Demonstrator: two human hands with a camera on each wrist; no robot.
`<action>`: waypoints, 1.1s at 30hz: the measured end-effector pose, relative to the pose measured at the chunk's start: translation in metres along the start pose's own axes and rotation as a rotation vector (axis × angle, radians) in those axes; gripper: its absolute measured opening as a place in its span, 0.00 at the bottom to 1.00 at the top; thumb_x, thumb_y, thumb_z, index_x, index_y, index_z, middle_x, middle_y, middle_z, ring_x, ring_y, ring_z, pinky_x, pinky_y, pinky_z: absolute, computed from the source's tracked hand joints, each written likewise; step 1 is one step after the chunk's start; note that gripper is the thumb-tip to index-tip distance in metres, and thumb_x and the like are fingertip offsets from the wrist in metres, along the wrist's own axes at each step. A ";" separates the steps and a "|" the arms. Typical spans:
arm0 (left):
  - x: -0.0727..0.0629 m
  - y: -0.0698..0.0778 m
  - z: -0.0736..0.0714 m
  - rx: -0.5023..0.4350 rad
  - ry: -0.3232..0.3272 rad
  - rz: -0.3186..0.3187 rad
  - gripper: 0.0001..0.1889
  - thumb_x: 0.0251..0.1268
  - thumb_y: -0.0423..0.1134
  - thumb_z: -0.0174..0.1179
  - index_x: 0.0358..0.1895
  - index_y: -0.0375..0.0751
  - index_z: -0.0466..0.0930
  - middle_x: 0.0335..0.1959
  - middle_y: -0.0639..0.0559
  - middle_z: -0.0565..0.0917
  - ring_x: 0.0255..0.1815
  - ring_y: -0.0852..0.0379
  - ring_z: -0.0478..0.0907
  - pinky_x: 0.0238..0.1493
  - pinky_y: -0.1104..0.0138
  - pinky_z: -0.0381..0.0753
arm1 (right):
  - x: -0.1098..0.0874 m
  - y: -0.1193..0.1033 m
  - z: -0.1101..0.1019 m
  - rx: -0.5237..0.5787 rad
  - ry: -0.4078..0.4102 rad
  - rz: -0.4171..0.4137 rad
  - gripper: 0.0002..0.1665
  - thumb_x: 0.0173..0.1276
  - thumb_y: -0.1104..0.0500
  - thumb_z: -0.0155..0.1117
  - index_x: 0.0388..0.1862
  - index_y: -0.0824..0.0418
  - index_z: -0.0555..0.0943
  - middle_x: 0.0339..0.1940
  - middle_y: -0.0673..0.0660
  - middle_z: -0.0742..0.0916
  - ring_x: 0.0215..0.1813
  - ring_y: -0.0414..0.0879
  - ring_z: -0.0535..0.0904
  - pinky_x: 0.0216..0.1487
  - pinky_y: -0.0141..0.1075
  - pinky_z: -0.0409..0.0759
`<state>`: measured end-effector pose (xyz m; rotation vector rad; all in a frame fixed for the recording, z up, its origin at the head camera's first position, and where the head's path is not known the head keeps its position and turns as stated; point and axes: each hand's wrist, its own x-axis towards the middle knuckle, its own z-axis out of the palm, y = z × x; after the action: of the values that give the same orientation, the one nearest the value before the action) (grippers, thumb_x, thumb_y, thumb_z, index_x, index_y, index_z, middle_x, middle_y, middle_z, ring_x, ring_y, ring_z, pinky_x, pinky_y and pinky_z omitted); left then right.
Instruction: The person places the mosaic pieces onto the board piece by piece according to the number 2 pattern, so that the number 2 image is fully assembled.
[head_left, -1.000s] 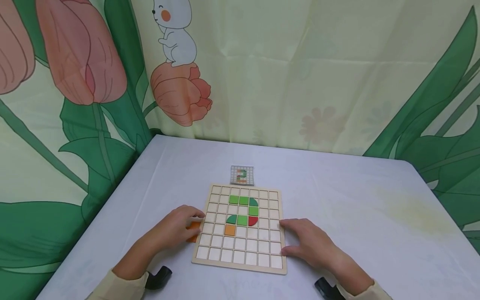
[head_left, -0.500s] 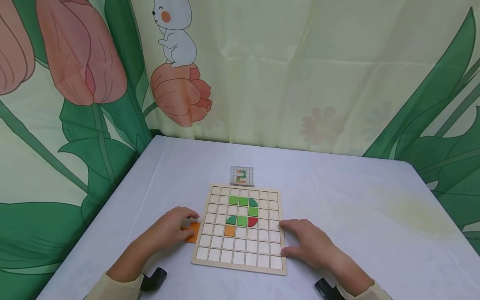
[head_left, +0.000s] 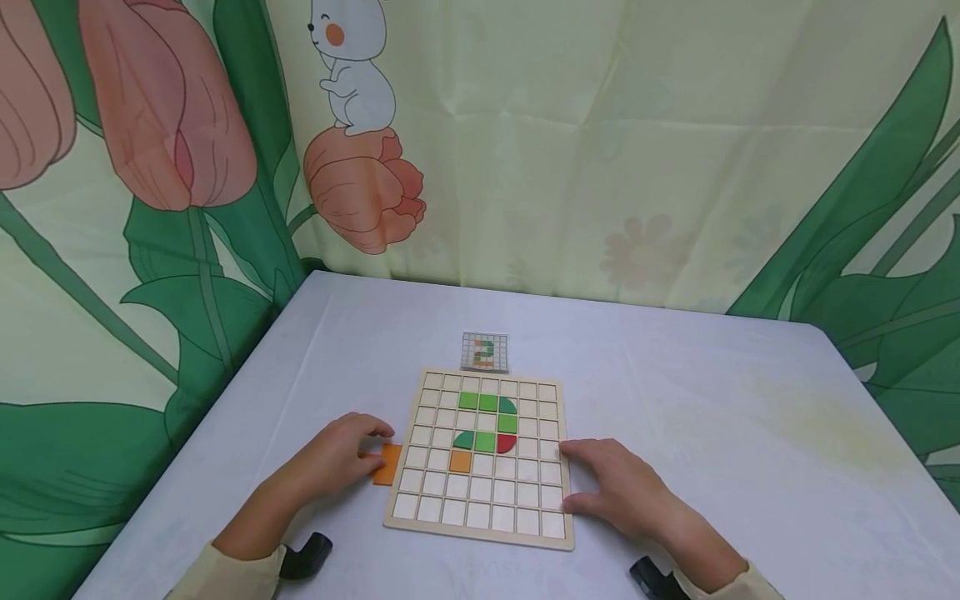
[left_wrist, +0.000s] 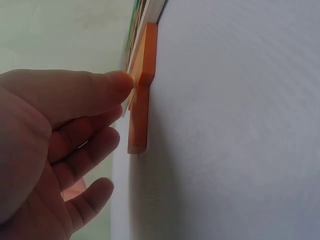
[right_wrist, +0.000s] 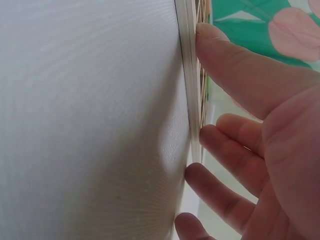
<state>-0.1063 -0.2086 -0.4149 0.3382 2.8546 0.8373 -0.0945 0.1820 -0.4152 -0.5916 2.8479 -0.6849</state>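
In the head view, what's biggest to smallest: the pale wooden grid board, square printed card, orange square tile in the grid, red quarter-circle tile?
1. Pale wooden grid board
2. Square printed card
3. Orange square tile in the grid
4. Red quarter-circle tile, a little smaller because it's rounded

tiles [head_left: 485, 442] sit in the grid board [head_left: 483, 488], a card [head_left: 484, 352] lying just behind it.

Soft, even light; hazy close views
The white cloth-covered table [head_left: 690, 400] outshines the pale printed fabric backdrop [head_left: 525, 167]; both wrist views are dimmer and softer, the right one with a broad, fuzzy-edged shadow [right_wrist: 145, 150] beside the square wooden grid board [head_left: 516, 496].
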 end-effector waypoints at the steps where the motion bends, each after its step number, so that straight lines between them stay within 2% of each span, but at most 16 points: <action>1: 0.001 0.000 0.000 -0.002 -0.003 -0.003 0.14 0.58 0.29 0.71 0.48 0.41 0.84 0.47 0.54 0.83 0.54 0.48 0.77 0.58 0.52 0.77 | 0.000 0.000 0.000 0.000 0.001 -0.001 0.41 0.53 0.46 0.80 0.64 0.59 0.79 0.61 0.55 0.82 0.64 0.56 0.74 0.64 0.53 0.72; 10: 0.007 0.005 0.000 0.005 -0.023 -0.035 0.12 0.60 0.29 0.69 0.47 0.42 0.85 0.46 0.53 0.83 0.52 0.49 0.77 0.57 0.52 0.77 | 0.000 0.000 0.001 -0.001 0.002 0.006 0.40 0.53 0.46 0.80 0.64 0.58 0.79 0.61 0.55 0.82 0.64 0.55 0.74 0.64 0.53 0.72; 18: 0.012 0.006 0.003 0.010 -0.047 -0.044 0.12 0.56 0.29 0.72 0.43 0.42 0.85 0.42 0.54 0.83 0.49 0.51 0.77 0.56 0.53 0.77 | 0.000 0.002 0.001 -0.001 0.013 -0.012 0.40 0.53 0.46 0.80 0.64 0.59 0.79 0.61 0.54 0.82 0.65 0.55 0.74 0.64 0.52 0.71; 27: 0.012 0.004 0.002 0.029 -0.049 -0.045 0.12 0.56 0.31 0.73 0.43 0.43 0.85 0.42 0.56 0.83 0.48 0.52 0.76 0.55 0.53 0.78 | 0.000 -0.001 0.000 0.003 0.001 0.011 0.41 0.53 0.46 0.80 0.64 0.59 0.79 0.61 0.54 0.82 0.64 0.55 0.74 0.64 0.52 0.71; 33: 0.012 0.002 0.000 0.044 -0.055 -0.054 0.11 0.58 0.29 0.70 0.44 0.43 0.85 0.43 0.55 0.83 0.49 0.51 0.76 0.56 0.52 0.78 | 0.000 -0.001 0.000 0.000 -0.001 0.011 0.41 0.53 0.47 0.80 0.64 0.59 0.79 0.61 0.55 0.82 0.65 0.55 0.74 0.64 0.53 0.71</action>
<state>-0.1171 -0.2039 -0.4150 0.2837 2.8211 0.7453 -0.0944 0.1811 -0.4153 -0.5753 2.8478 -0.6832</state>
